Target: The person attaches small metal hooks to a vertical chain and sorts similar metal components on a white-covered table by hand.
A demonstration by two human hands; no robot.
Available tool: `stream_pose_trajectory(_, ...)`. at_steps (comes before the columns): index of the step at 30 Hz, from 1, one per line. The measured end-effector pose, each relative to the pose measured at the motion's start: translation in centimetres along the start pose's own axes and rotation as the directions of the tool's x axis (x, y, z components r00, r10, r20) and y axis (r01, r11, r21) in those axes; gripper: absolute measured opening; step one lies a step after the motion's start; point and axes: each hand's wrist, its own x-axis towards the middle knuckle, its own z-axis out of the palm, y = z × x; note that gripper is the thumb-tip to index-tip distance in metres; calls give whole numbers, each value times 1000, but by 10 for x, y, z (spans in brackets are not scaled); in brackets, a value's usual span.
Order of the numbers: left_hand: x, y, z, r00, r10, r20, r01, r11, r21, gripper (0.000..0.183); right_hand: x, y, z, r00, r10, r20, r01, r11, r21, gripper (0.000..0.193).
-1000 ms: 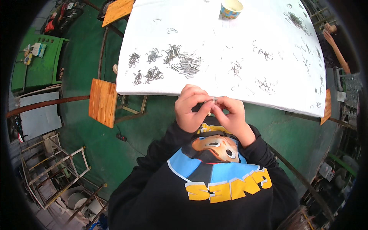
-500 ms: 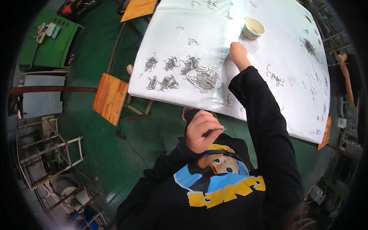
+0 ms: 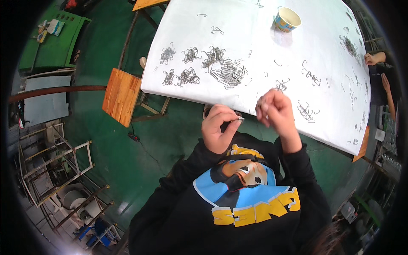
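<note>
My left hand (image 3: 219, 129), in front of the table's near edge, pinches a small grey metal piece (image 3: 241, 119) between thumb and fingertips. To its right, my right hand (image 3: 278, 112) hangs at the table edge with its fingers curled and slightly blurred; whatever they may hold is hidden. On the white-covered table (image 3: 187, 25), ahead of the left hand, lies a heap of short straight metal pieces (image 3: 229, 73). Beside it are several small piles of curved wire hooks (image 3: 188, 76). More hooks (image 3: 306, 111) lie scattered just right of my right hand.
A patterned paper cup (image 3: 287, 21) stands at the far side. Another person's hand (image 3: 374, 58) rests at the table's right edge. Left of the table are a wooden stool (image 3: 121, 97), a green cabinet (image 3: 53, 42) and metal frames (image 3: 55, 161) on the green floor.
My right hand has come back from beside the cup to near my left hand. My left hand has risen slightly, still pinching the metal piece. The other person's hand now reaches the table edge.
</note>
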Motion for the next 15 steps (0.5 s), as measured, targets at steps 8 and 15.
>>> stream_pose_trajectory(8,2,-8,8,995,39,87,-40,999,12,9,-35,10,20,988,6,-152,16,990,143,8)
stream_pose_trajectory(15,5,-12,8,942,260,213,-289,950,118,17,-51,10,38,895,-342,-287,272,928,-255,8)
